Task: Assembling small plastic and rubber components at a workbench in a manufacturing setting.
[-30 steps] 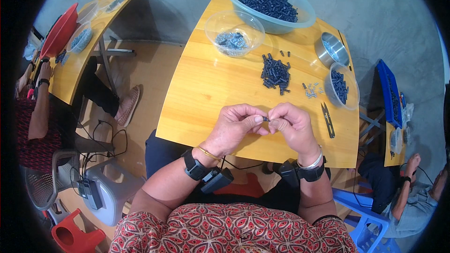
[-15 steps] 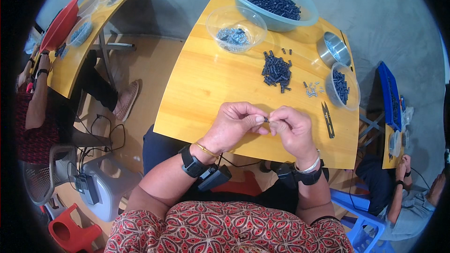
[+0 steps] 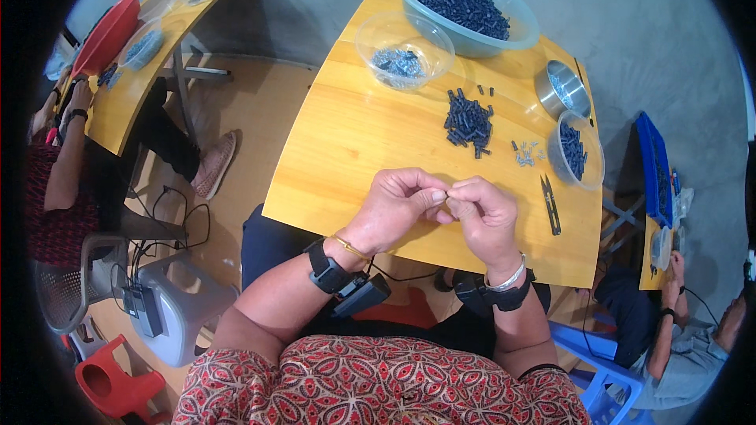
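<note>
My left hand (image 3: 400,206) and my right hand (image 3: 482,216) meet over the near part of a yellow wooden table (image 3: 346,149). Their fingertips pinch together on a tiny part (image 3: 448,197), mostly hidden by the fingers. Beyond the hands lies a loose pile of small dark blue pieces (image 3: 468,120) and a few small silver pieces (image 3: 524,153). Black thread snips (image 3: 550,205) lie just right of my right hand.
A large clear bowl of dark pieces (image 3: 465,4), a clear bowl of silver parts (image 3: 403,51), a steel bowl (image 3: 562,90) and a small clear tub (image 3: 578,149) stand at the far side. Other people sit at a left table (image 3: 118,102) and lower right (image 3: 685,346).
Both hands stay pinched together at the same spot; only the fingers shift slightly. The view has tilted a little.
</note>
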Demonstrator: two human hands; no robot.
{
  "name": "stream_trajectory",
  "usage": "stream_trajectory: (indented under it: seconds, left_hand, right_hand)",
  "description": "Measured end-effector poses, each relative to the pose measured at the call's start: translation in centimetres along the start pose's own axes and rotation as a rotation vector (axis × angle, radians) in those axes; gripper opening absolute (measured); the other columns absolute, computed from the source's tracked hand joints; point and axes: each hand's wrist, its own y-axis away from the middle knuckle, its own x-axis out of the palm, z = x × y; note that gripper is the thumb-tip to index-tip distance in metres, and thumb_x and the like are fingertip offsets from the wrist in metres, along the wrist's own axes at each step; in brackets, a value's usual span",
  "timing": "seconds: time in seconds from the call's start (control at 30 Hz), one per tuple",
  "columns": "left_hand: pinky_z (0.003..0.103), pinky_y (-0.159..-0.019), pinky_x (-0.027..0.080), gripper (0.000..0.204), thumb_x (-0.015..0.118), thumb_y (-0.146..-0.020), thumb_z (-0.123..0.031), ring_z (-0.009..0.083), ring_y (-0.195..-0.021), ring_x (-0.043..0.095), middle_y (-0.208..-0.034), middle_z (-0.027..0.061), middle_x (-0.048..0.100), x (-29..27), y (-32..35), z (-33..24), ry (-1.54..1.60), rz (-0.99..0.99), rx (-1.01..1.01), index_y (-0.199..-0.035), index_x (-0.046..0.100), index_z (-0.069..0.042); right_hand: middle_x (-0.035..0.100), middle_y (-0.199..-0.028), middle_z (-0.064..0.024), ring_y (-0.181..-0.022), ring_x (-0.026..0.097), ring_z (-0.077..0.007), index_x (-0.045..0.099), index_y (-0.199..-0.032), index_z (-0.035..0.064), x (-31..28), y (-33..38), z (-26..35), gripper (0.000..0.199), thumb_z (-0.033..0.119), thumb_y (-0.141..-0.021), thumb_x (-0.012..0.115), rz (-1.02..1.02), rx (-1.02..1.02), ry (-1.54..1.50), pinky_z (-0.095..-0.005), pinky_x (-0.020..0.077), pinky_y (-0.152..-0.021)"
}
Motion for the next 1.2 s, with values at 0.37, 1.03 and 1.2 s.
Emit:
stream_trajectory:
  seconds: [0.37, 1.03, 1.2]
  left_hand:
    - [0.025, -0.067, 0.052, 0.012, 0.055, -0.086, -0.003, 0.0149, -0.071, 0.062, -0.086, 0.0095, 0.063, -0.2, -0.2, 0.7, 0.033, -0.044, 0.022, -0.097, 0.058, 0.002]
    - [0.035, -0.069, 0.038, 0.007, 0.068, -0.062, -0.004, 0.0267, -0.069, 0.052, -0.068, 0.0079, 0.057, 0.8, -0.3, 0.9, -1.224, -0.087, 0.684, -0.067, 0.063, -0.005]
    - [0.037, -0.075, 0.036, 0.003, 0.064, -0.065, -0.008, 0.0267, -0.073, 0.052, -0.067, 0.0074, 0.056, 0.8, -0.3, 1.0, -1.222, -0.044, 0.659, -0.065, 0.062, -0.008]
  right_hand:
    - [0.058, -0.076, -0.0066, -0.064, 0.054, -0.0104, 0.057, -0.086, -0.0007, -0.9, 0.1, 1.0, 0.007, -0.001, -0.080, 0.059, 0.042, 0.233, 0.077, -0.0221, 0.0447, -0.056]
    - [0.056, -0.072, -0.0096, -0.066, 0.056, -0.0282, 0.060, -0.075, 0.0013, -0.9, 2.5, 0.6, 0.004, 0.000, -0.071, 0.060, 0.035, -0.135, 0.711, -0.0351, 0.0457, -0.058]
    - [0.059, -0.071, -0.0114, -0.065, 0.057, -0.0298, 0.059, -0.078, 0.0005, -1.1, 1.0, 1.2, 0.003, 0.003, -0.077, 0.057, -0.150, 0.218, 0.267, -0.0398, 0.0458, -0.061]
